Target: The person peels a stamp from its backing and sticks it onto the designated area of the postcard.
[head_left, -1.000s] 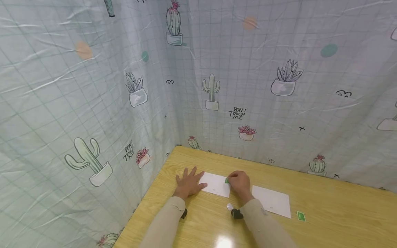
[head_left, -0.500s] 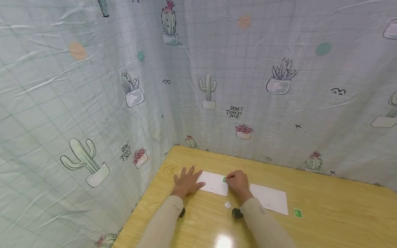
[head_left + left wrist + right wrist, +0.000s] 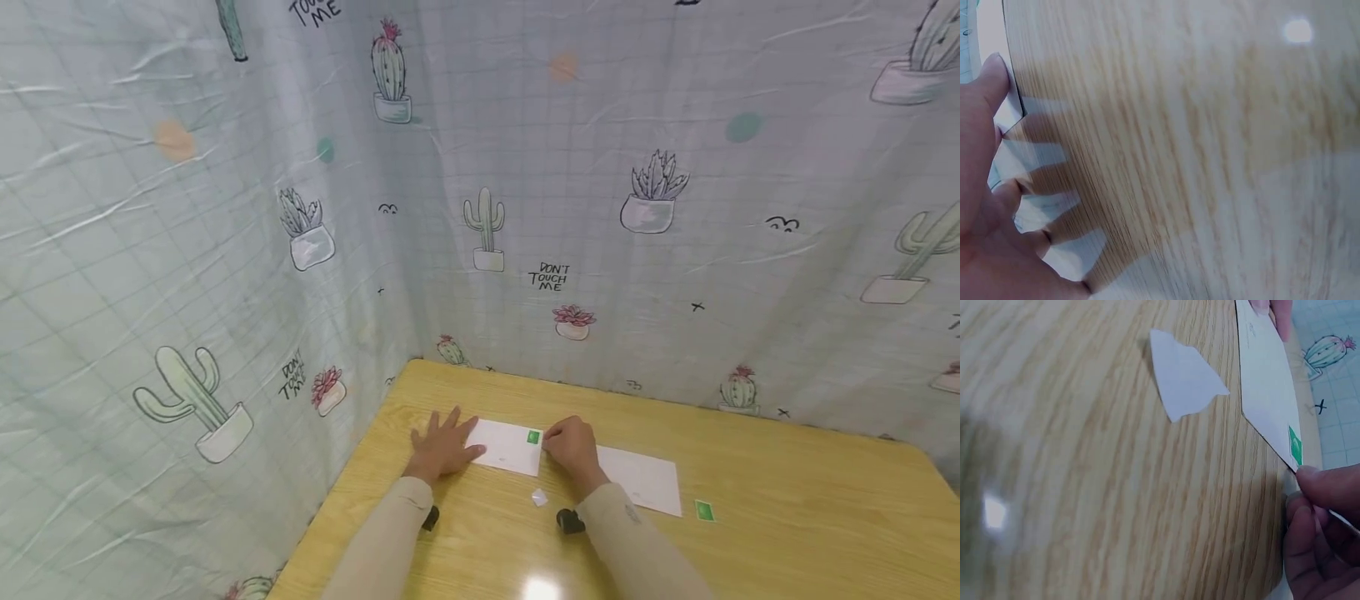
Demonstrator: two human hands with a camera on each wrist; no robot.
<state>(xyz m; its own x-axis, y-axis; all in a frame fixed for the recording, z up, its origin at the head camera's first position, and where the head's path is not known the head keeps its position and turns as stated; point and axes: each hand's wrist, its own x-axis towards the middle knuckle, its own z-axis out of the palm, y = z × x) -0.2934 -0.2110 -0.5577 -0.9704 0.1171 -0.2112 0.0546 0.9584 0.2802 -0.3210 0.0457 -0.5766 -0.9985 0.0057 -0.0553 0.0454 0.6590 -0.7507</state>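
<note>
A white envelope (image 3: 501,448) lies flat on the table with a green stamp (image 3: 533,437) at its upper right corner. My left hand (image 3: 442,448) rests with fingers spread at the envelope's left end, thumb on the paper. In the left wrist view, the spread fingers (image 3: 1007,244) touch the tabletop. My right hand (image 3: 573,450) is at the opposite end, its fingers curled and its thumb at the corner beside the stamp. The right wrist view shows thumb and forefinger pinching that corner of the envelope (image 3: 1266,375); the exact contact is partly hidden.
A second white envelope (image 3: 645,479) lies right of my right hand, partly behind the forearm. Farther right is another green stamp (image 3: 705,511). A small torn white paper piece (image 3: 539,497) lies in front of the first envelope. A cactus-print curtain (image 3: 555,208) borders the table (image 3: 810,517).
My right fingers have slid off the stamp to the envelope's right edge, so the whole stamp now shows. The left hand keeps its place. The head view has shifted slightly.
</note>
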